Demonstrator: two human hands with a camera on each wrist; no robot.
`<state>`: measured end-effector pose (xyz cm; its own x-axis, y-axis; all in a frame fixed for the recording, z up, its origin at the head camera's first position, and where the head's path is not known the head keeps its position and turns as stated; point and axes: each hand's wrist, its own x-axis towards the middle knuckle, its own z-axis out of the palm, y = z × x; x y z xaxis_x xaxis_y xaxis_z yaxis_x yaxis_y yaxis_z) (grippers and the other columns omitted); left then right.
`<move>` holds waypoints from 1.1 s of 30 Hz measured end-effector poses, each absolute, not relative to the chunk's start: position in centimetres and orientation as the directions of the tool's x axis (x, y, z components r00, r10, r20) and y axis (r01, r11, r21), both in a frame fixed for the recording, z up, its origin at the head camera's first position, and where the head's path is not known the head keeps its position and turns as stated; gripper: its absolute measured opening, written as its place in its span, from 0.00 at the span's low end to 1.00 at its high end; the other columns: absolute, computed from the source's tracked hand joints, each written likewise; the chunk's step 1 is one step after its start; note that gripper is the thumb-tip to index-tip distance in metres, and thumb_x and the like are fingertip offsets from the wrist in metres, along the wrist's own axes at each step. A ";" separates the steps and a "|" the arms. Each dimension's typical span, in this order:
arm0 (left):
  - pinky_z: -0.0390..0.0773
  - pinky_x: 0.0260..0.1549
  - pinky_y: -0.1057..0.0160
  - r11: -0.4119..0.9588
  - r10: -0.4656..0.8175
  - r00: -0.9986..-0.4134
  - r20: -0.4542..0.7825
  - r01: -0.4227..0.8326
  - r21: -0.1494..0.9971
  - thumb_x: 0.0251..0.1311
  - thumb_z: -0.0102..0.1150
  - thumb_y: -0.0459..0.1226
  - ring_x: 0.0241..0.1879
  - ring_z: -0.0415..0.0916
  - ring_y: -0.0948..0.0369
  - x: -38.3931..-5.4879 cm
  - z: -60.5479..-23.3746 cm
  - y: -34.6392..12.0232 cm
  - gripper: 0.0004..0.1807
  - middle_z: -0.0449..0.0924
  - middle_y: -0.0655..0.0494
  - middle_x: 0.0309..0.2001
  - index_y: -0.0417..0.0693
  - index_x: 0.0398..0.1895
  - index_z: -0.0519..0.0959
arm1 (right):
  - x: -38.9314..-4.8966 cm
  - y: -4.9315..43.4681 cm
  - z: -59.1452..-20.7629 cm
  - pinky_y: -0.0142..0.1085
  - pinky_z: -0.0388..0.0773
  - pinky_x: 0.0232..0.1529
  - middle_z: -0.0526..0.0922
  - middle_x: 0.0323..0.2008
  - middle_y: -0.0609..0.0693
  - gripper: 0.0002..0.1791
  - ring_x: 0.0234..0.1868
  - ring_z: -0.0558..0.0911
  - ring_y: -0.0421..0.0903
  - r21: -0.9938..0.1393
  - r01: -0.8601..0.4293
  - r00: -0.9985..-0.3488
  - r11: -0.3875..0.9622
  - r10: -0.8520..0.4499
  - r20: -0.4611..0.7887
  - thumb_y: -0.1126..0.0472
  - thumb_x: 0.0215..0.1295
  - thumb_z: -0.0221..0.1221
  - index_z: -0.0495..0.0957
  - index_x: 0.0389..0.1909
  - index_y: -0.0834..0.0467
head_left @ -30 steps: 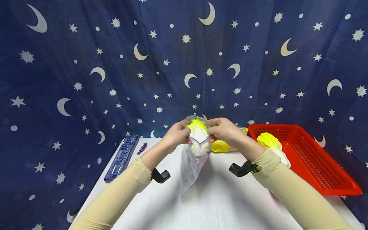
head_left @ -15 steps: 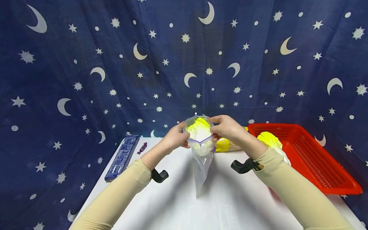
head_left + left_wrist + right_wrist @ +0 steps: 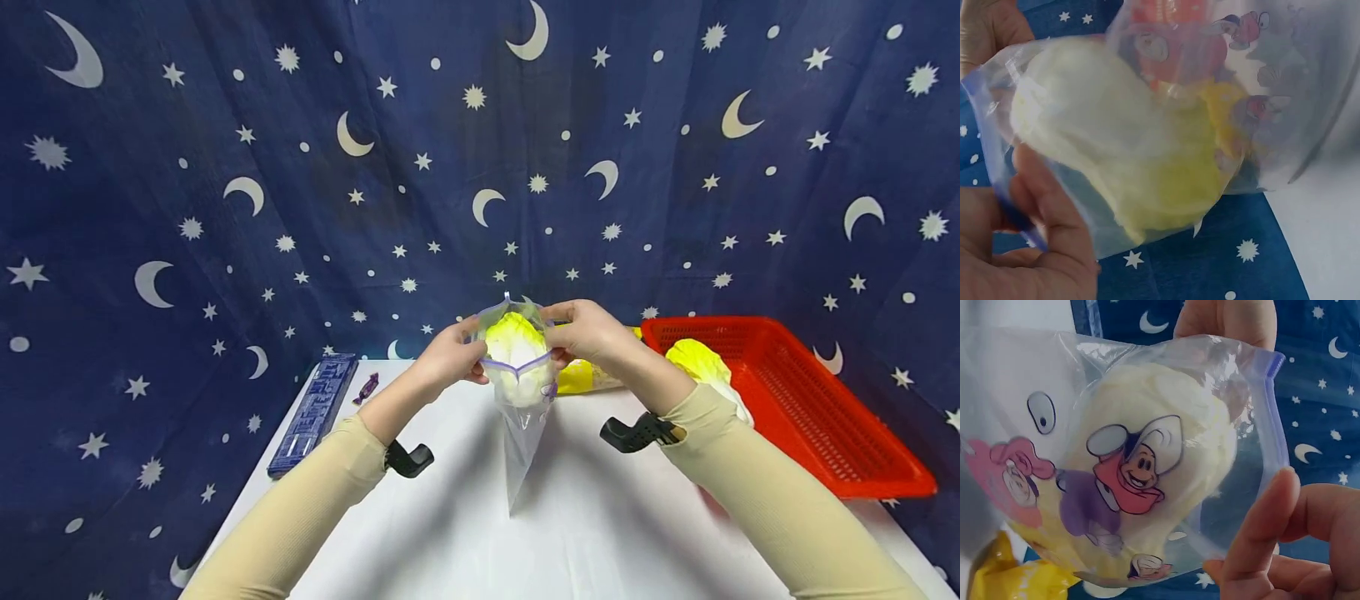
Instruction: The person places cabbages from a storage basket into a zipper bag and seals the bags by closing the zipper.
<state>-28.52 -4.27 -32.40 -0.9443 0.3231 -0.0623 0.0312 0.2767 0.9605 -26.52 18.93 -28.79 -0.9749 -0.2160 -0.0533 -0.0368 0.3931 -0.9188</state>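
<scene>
A clear zip bag with a purple zip edge and cartoon prints hangs upright over the table, its mouth spread. Inside its upper part sits a napa cabbage, yellow leaves and white stalk; the bag's lower end is narrow and pointed. My left hand pinches the left side of the mouth, thumb and fingers at the purple edge, as the left wrist view shows on the bag wall. Opposite it, my right hand pinches the right side of the zip edge.
On the right stands a red basket with another napa cabbage at its left side. A yellow package lies behind my right hand. At the left are a purple-wrapped candy and a flat blue pack on the white table.
The bag's mouth has been spread wider round the cabbage. Its lower end has swung right and hangs straighter. Both hands keep their pinch; the head view has shifted slightly.
</scene>
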 end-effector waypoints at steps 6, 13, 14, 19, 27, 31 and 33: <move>0.88 0.33 0.61 0.319 0.346 -0.938 -0.040 0.078 0.944 0.66 0.47 0.30 0.21 0.71 0.61 -28.5 -32.4 -4.6 0.39 0.68 0.39 0.67 0.41 0.82 0.52 | -26.3 18.7 -28.6 0.34 0.85 0.31 0.80 0.34 0.60 0.36 0.21 0.78 0.44 -0.901 -0.043 -0.971 0.432 -0.229 -0.064 0.72 0.60 0.56 0.66 0.72 0.69; 0.87 0.32 0.63 0.303 0.328 -0.943 -0.053 0.052 0.952 0.66 0.46 0.29 0.20 0.70 0.61 -28.3 -31.8 -4.9 0.38 0.63 0.43 0.73 0.40 0.81 0.55 | -26.3 18.6 -28.7 0.35 0.86 0.32 0.81 0.40 0.61 0.36 0.22 0.79 0.45 -0.895 -0.039 -0.971 0.445 -0.229 -0.071 0.71 0.61 0.56 0.66 0.73 0.67; 0.87 0.32 0.64 0.298 0.328 -0.943 -0.048 0.055 0.953 0.66 0.46 0.29 0.20 0.70 0.61 -28.4 -31.8 -4.8 0.38 0.60 0.46 0.76 0.40 0.81 0.55 | -26.3 18.6 -28.8 0.35 0.86 0.32 0.81 0.42 0.60 0.36 0.22 0.80 0.45 -0.892 -0.041 -0.969 0.451 -0.235 -0.075 0.71 0.61 0.56 0.65 0.73 0.68; 0.86 0.32 0.65 0.291 0.320 -0.947 -0.005 0.094 0.952 0.66 0.46 0.30 0.21 0.69 0.61 -28.4 -31.7 -4.8 0.38 0.53 0.54 0.80 0.42 0.81 0.55 | -26.6 18.7 -28.5 0.34 0.86 0.32 0.81 0.45 0.62 0.36 0.22 0.79 0.45 -0.895 -0.042 -0.971 0.443 -0.230 -0.068 0.71 0.62 0.57 0.65 0.73 0.69; 0.86 0.34 0.62 0.271 0.328 -0.943 0.048 0.142 0.952 0.67 0.46 0.30 0.20 0.69 0.62 -28.4 -30.9 -5.0 0.38 0.53 0.55 0.80 0.45 0.82 0.54 | -26.6 18.2 -27.7 0.35 0.86 0.32 0.78 0.47 0.62 0.37 0.22 0.78 0.46 -0.896 -0.063 -0.971 0.440 -0.234 -0.047 0.72 0.59 0.54 0.65 0.74 0.67; 0.86 0.34 0.63 0.269 0.334 -0.942 0.040 0.136 0.953 0.67 0.46 0.30 0.21 0.69 0.62 -28.5 -31.0 -5.3 0.38 0.50 0.58 0.81 0.45 0.82 0.54 | -26.7 18.0 -27.8 0.36 0.87 0.33 0.80 0.39 0.60 0.37 0.21 0.79 0.45 -0.893 -0.064 -0.969 0.446 -0.242 -0.051 0.72 0.59 0.56 0.65 0.74 0.68; 0.86 0.33 0.63 0.268 0.332 -0.943 0.040 0.134 0.954 0.67 0.46 0.30 0.21 0.69 0.62 -28.5 -31.0 -5.5 0.38 0.50 0.58 0.81 0.44 0.82 0.54 | -26.8 18.0 -27.9 0.36 0.87 0.33 0.79 0.36 0.60 0.38 0.21 0.79 0.46 -0.893 -0.059 -0.971 0.447 -0.233 -0.053 0.72 0.59 0.56 0.65 0.74 0.67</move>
<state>-28.55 -5.47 -30.99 -0.9426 0.3317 0.0397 0.1343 0.2676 0.9541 -26.77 17.97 -27.93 -0.9709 -0.2335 -0.0527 -0.0590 0.4468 -0.8927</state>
